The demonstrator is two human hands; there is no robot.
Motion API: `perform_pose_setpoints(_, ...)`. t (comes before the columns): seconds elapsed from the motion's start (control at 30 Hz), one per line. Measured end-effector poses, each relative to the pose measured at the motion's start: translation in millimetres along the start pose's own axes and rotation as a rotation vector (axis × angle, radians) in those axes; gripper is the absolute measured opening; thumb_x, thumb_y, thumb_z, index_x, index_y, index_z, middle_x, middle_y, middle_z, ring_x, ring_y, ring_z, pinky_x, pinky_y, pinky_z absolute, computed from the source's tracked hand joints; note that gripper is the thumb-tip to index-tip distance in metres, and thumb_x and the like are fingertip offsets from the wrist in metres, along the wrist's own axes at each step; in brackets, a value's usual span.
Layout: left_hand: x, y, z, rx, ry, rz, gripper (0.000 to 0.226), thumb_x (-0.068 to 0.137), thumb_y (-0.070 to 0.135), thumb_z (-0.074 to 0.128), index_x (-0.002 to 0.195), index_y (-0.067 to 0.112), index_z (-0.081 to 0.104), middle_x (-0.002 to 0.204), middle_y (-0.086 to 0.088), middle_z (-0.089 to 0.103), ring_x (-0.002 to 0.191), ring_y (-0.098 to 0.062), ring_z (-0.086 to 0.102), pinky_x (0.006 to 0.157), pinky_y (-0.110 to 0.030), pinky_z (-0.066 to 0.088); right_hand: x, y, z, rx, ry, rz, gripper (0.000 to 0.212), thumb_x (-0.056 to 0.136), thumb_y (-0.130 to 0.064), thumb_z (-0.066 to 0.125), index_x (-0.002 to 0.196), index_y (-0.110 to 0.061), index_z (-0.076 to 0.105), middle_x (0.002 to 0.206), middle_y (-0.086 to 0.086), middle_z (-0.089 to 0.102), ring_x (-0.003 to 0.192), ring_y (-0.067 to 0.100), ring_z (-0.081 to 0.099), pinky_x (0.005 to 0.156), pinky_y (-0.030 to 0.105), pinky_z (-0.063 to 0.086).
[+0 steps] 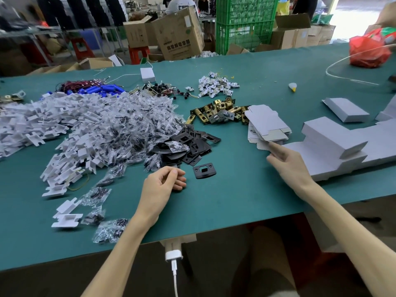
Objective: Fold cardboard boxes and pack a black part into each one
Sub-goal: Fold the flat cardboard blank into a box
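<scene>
The left hand (165, 183) is laid on the green table mat (235, 200) near the front edge. Its fingers are loosely curled towards the thumb, and nothing is seen held in them. A single black strike plate (204, 171) lies flat on the mat just beside this hand, at about 2 o'clock from it, and is not touched. The heap of black plates (188, 146) is found at 12 o'clock from the hand, near it.

The right hand (287, 163) is stretched out towards 11 o'clock. Its fingers are nearly straight and close together, and the fingertips (272, 146) touch the near edge of a stack of flat cardboard box blanks (265, 125). Whether a blank is pinched cannot be told. At 3 o'clock from this stack, folded white boxes (334, 142) are piled along the right side of the table.

Brass latches (218, 110) are lying at 9 o'clock from the stack, touching it. A large heap of white plastic pieces (64, 125) and clear bags of screws (120, 129) covers the left half of the mat, and the bags reach onto the heap of black plates. Blue batteries with wires (102, 88) are seen behind them, at 12 o'clock. A red plastic bag (368, 52) is placed in the far right corner. A white charger plug (174, 255) hangs below the front edge of the table.
</scene>
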State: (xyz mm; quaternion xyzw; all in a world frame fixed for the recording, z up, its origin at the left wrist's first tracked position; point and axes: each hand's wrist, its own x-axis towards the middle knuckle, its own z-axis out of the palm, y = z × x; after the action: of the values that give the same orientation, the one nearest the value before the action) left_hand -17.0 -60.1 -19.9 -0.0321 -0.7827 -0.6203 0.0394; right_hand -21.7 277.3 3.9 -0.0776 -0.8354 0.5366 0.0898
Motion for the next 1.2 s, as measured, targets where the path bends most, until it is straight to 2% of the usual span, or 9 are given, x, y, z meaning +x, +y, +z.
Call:
perform_pose_setpoints(0.33,1,2,2,-0.037,0.002,-0.008,0.027,0.109,0.015,0.053,0.096,0.012,0.076,0.086,-0.008,0.077,0.078,-0.025,0.074,0.073,-0.028,0.060,5,6,-13,-0.017,0.075,0.025,0.047,0.099,-0.002,0.057,0.146,-0.007,0.054,0.143,0.001,0.059,0.126,0.007,0.056,0.109,0.022,0.036)
perform_pose_setpoints(0.5,1,3,4,-0.049,0.010,-0.014,0.027,0.109,0.014,0.052,0.096,0.010,0.076,0.085,-0.010,0.077,0.074,-0.022,0.072,0.072,-0.028,0.060,6,-5,2,-0.100,0.174,-0.175,0.025,0.097,-0.010,0.063,0.120,-0.017,0.070,0.118,-0.005,0.073,0.108,0.011,0.068,0.103,0.032,0.050)
perform_pose_setpoints(0.6,1,3,3,-0.054,0.015,-0.018,0.027,0.109,0.014,0.051,0.097,0.009,0.075,0.085,-0.011,0.076,0.073,-0.022,0.072,0.071,-0.028,0.059,35,-17,9,-0.302,0.253,-0.248,0.037,0.099,-0.016,0.064,0.134,-0.006,0.059,0.138,0.010,0.060,0.126,0.026,0.056,0.109,0.037,0.042)
perform_pose_setpoints(0.73,1,3,3,-0.062,0.019,-0.016,0.027,0.109,0.015,0.052,0.097,0.010,0.076,0.084,-0.011,0.076,0.072,-0.024,0.071,0.070,-0.028,0.058,80,-27,10,-0.716,0.093,-0.047,0.069,0.104,-0.036,0.054,0.152,0.006,0.030,0.163,0.028,0.019,0.152,0.039,0.015,0.124,0.046,0.016)
perform_pose_setpoints(0.83,0,3,2,-0.071,0.020,-0.015,0.027,0.109,0.016,0.052,0.096,0.012,0.076,0.084,-0.010,0.076,0.071,-0.023,0.071,0.069,-0.028,0.058,90,-26,10,-1.024,0.022,0.017,0.057,0.103,-0.045,0.047,0.133,0.004,0.051,0.142,0.026,0.049,0.136,0.039,0.041,0.114,0.048,0.028)
perform_pose_setpoints(0.93,1,2,1,-0.074,0.016,-0.015,0.027,0.109,0.016,0.053,0.096,0.012,0.076,0.084,-0.010,0.077,0.071,-0.021,0.071,0.068,-0.027,0.058,87,-27,12,-1.099,0.072,-0.064,0.043,0.105,-0.039,0.042,0.100,0.000,0.061,0.115,0.024,0.064,0.107,0.038,0.057,0.095,0.043,0.040)
perform_pose_setpoints(1.0,1,1,2,-0.077,0.013,-0.019,0.027,0.109,0.016,0.053,0.096,0.011,0.076,0.084,-0.010,0.076,0.071,-0.021,0.070,0.068,-0.027,0.058,83,-30,12,-1.017,0.079,-0.027,0.035,0.106,-0.029,0.043,0.091,-0.001,0.058,0.102,0.024,0.065,0.090,0.039,0.056,0.077,0.039,0.042)
perform_pose_setpoints(1.1,1,2,2,-0.087,0.013,-0.028,0.026,0.109,0.016,0.053,0.097,0.010,0.075,0.084,-0.010,0.076,0.071,-0.021,0.070,0.068,-0.027,0.057,77,-43,8,-0.975,0.199,-0.039,0.006,0.097,-0.004,0.047,0.091,-0.002,0.049,0.079,0.019,0.049,0.075,0.038,0.046,0.067,0.040,0.036)
perform_pose_setpoints(1.2,1,3,2,-0.095,0.007,-0.028,0.026,0.109,0.016,0.053,0.097,0.010,0.075,0.084,-0.009,0.076,0.071,-0.022,0.071,0.068,-0.027,0.057,66,-59,2,-0.701,0.377,-0.205,0.019,0.100,-0.001,0.041,0.081,-0.005,0.043,0.069,0.015,0.044,0.067,0.037,0.041,0.061,0.041,0.030)
